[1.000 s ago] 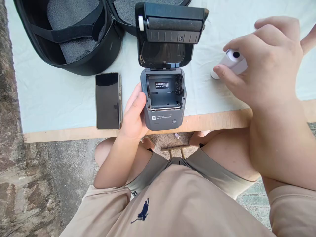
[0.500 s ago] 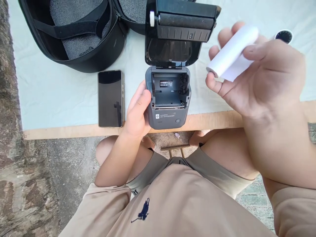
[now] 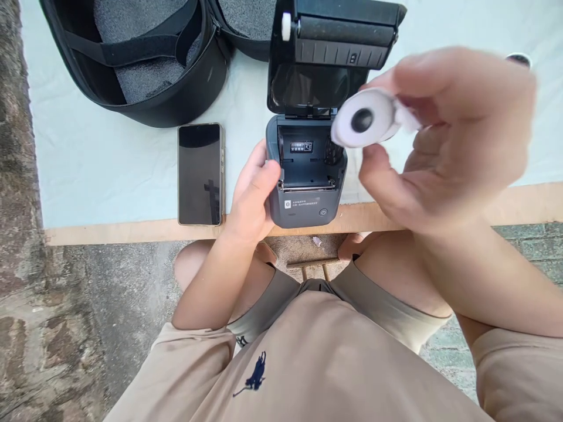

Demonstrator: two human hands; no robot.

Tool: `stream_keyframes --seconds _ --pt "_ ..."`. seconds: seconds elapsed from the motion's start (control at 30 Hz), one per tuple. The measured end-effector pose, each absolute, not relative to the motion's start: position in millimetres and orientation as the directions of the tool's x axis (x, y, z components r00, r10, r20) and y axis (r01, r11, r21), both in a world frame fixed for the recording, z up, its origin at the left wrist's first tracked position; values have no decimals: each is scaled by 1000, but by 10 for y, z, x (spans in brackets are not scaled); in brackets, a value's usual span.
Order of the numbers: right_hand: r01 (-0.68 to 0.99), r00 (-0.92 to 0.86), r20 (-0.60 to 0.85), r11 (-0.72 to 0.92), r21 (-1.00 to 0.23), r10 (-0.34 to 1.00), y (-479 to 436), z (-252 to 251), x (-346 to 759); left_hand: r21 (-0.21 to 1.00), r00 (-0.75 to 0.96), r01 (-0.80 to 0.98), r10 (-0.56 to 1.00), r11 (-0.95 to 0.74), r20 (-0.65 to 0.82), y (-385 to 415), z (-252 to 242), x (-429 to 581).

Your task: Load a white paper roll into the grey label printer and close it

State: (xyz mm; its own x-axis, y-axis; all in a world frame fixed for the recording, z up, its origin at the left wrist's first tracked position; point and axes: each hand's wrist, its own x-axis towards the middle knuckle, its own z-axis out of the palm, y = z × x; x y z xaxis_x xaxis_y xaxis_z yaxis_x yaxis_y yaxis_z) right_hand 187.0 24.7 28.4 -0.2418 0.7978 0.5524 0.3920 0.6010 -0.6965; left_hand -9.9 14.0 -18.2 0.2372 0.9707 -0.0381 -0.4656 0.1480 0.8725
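Note:
A dark grey label printer (image 3: 308, 199) stands at the table's front edge with its black lid (image 3: 341, 35) swung up and its inner compartment bare. My left hand (image 3: 253, 205) grips the printer's left side, thumb on the rim. Held in my right hand (image 3: 453, 129) is a white paper roll (image 3: 382, 117), its end with a dark round core facing the camera. The roll overlaps the upper right corner of the printer. Part of my right hand is blurred.
Left of the printer lies a black phone (image 3: 199, 176). An open black zip case (image 3: 176, 97) with grey foam and a strap sits at the back left. A small round white-rimmed object (image 3: 519, 59) is partly hidden behind my right hand. The wooden table edge (image 3: 109, 232) runs along the front.
My right hand has moved left towards the printer and turned, so the roll's end now faces the camera. The view has shifted slightly; my left hand still holds the printer.

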Motion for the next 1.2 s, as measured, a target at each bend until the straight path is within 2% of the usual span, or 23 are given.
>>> stream_keyframes --seconds 0.03,0.1,0.2,0.3,0.43,0.67,0.87,1.07,1.2 --pt "422 -283 640 692 -585 714 244 300 1819 878 245 -457 969 142 -29 139 -198 -107" --pt "518 -322 705 741 -428 632 238 323 1710 887 254 -444 967 127 -12 138 -232 -123" --pt "658 -324 693 680 -324 644 219 317 1588 893 253 -431 967 127 -16 137 -269 -134" --pt "722 -340 667 638 -267 663 203 288 1554 900 256 -411 966 144 -38 142 -283 -130" --pt "751 -358 607 605 -264 710 215 271 1572 899 288 -419 958 126 -1 154 -307 -133" --pt "718 -464 499 641 -271 732 297 262 1658 883 311 -445 950 151 -5 162 -308 -156" --pt "704 -447 585 670 -236 676 288 268 1683 863 304 -465 951 198 -54 121 -200 -135" --pt "564 -473 560 722 -401 680 210 305 1649 860 283 -458 954 222 -96 105 -108 -125" --pt "510 -508 542 741 -437 669 181 260 1654 879 288 -435 955 195 -70 106 -99 -134"
